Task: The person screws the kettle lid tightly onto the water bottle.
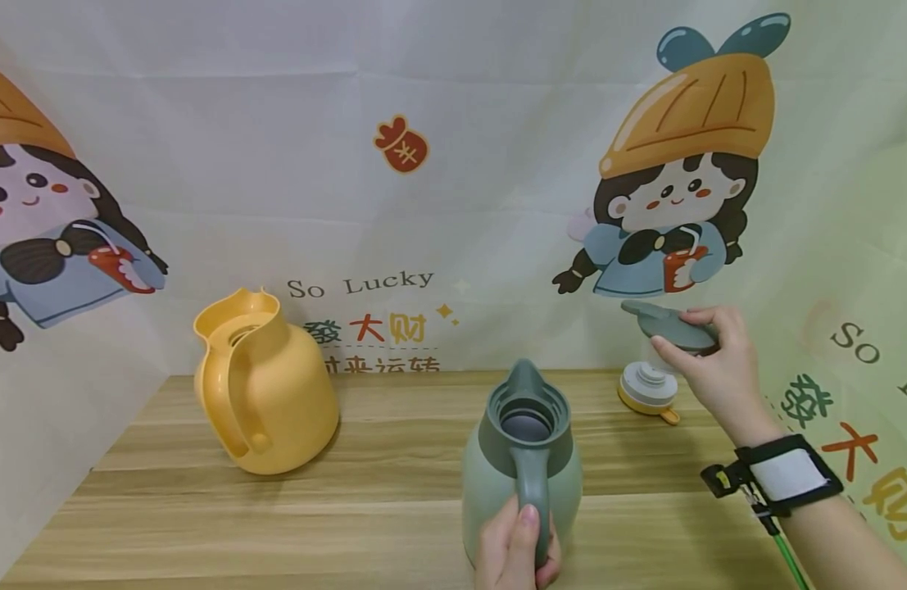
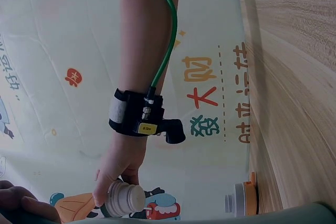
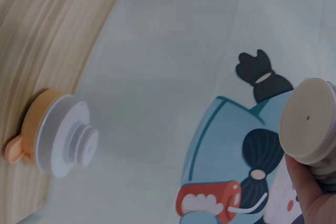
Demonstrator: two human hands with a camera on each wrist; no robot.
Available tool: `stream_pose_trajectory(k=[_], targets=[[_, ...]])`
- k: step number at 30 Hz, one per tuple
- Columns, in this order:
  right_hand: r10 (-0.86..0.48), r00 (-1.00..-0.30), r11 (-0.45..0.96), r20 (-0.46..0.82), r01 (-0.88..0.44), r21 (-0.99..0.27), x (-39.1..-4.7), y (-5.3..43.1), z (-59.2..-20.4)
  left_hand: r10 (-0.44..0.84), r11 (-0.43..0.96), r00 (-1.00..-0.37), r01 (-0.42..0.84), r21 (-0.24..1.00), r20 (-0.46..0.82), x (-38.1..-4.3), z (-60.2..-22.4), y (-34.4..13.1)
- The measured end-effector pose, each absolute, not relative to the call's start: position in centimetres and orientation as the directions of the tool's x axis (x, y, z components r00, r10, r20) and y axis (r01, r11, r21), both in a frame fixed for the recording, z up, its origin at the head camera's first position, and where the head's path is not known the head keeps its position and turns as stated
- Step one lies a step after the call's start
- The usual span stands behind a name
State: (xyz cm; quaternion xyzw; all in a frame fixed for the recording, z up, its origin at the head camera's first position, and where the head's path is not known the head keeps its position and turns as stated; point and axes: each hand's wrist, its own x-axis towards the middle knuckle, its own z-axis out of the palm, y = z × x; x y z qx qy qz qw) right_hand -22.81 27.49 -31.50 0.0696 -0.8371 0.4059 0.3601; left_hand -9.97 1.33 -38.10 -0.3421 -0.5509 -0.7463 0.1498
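Observation:
My left hand (image 1: 514, 545) grips the dark green handle of a light green thermos jug (image 1: 477, 483), which stands on the table with its mouth uncovered. Raised at the right, my right hand (image 1: 726, 360) pinches a dark green jug lid (image 1: 670, 328) by its edges. The pale stopper underside of that lid (image 3: 306, 121) shows in the right wrist view. Below it on the table lies a yellow jug lid (image 1: 648, 389), upside down with its grey-white stopper pointing up. To the left a yellow thermos jug (image 1: 294, 401) stands with its mouth uncovered and its handle toward me.
The wood-grain table (image 1: 394, 533) runs back to a printed cloth backdrop (image 1: 497, 229), which also rises along the left and right sides. A wrist camera (image 1: 726, 479) with a green cable is strapped to my right wrist.

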Motion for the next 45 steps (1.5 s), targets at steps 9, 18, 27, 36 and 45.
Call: stream_pose_trajectory(k=[9, 18, 27, 36, 45], targets=[[0.192, -0.67, 0.549, 0.717, -0.532, -0.644, -21.9, 25.6, -29.8, 0.146, -0.344, -0.713, 0.613, 0.711, 0.686, -10.0, -38.2, 1.4], [0.191, -0.611, 0.419, 0.768, -0.657, -0.626, -21.1, 23.7, -28.5, 0.145, -0.339, -0.723, 0.605, 0.721, 0.675, -9.9, -38.1, 1.3], [0.14, -0.542, 0.257, 0.828, -0.788, -0.559, -19.8, 21.5, -27.2, 0.159, -0.335, -0.745, 0.577, 0.745, 0.648, -9.7, -37.9, 1.2], [0.083, -0.518, 0.085, 0.851, -0.847, -0.524, -18.2, 19.4, -26.1, 0.147, -0.35, -0.704, 0.62, 0.702, 0.695, -10.0, -38.2, 1.3], [0.035, -0.473, 0.007, 0.88, -0.881, -0.473, -17.1, 17.7, -25.4, 0.155, -0.359, -0.705, 0.612, 0.704, 0.692, -9.9, -38.0, 1.3]])
